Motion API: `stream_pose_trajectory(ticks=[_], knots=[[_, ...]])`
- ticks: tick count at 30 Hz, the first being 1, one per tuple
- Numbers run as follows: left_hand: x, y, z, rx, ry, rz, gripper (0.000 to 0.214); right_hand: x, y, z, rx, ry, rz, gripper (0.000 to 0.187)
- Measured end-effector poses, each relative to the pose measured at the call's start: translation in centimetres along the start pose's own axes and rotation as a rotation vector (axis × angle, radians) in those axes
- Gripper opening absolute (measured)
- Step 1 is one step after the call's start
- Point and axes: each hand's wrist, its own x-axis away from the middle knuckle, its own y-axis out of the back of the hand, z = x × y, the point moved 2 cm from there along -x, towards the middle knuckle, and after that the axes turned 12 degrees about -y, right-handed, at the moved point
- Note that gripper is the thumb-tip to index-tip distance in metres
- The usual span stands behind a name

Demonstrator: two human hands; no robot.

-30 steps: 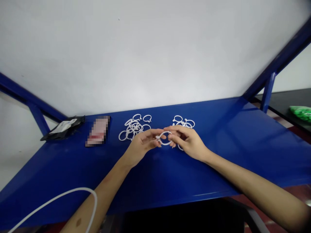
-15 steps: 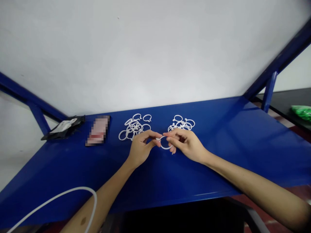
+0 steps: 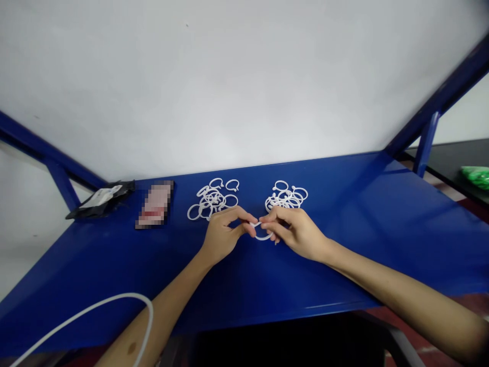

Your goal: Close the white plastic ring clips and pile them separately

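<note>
Both my hands meet over the middle of the blue table [image 3: 344, 244] and pinch one white plastic ring [image 3: 263, 236] between them. My left hand [image 3: 223, 234] grips the ring's left end with thumb and forefinger. From the other side, my right hand [image 3: 296, 229] holds its right end, fingers curled. Behind my left hand lies a loose pile of several white rings [image 3: 212, 199]. A second pile of white rings [image 3: 286, 196] lies behind my right hand.
A black packet with a white label [image 3: 101, 199] lies at the table's back left, beside a blurred reddish card [image 3: 155, 205]. A white cable [image 3: 95, 311] loops over my left forearm. Blue frame bars rise at both sides. A green object [image 3: 477, 176] sits on a dark surface at right.
Both hands have drawn slightly toward me and lower with the ring; the fingers have closed tighter on its two ends.
</note>
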Motion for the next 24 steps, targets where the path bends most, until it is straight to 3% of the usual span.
stream_pose_trajectory(ticks=[7,12,14,17,21,24], knots=[[-0.2,0.0,1.0,-0.094,0.004,0.101,0.014,-0.5,0.0,-0.6,0.247,0.082,-0.015,0.018],[-0.6,0.8,2.5,-0.613,-0.101,0.184,0.026,-1.6,1.6,-1.6,0.596,0.119,-0.191,0.018],[-0.6,1.3,3.3,-0.827,-0.057,0.208,0.03,-2.0,2.7,-2.0,0.748,0.087,-0.283,0.019],[-0.5,1.7,3.9,-0.984,0.025,0.253,0.019,-2.3,3.9,-2.4,0.95,0.07,-0.355,0.019],[-0.6,1.6,3.4,-0.911,0.028,0.244,0.011,-2.2,4.3,-2.2,1.055,0.13,-0.415,0.023],[-0.9,1.2,2.0,-0.64,0.032,0.188,0.011,-1.8,3.6,-1.5,0.977,0.223,-0.417,0.03]])
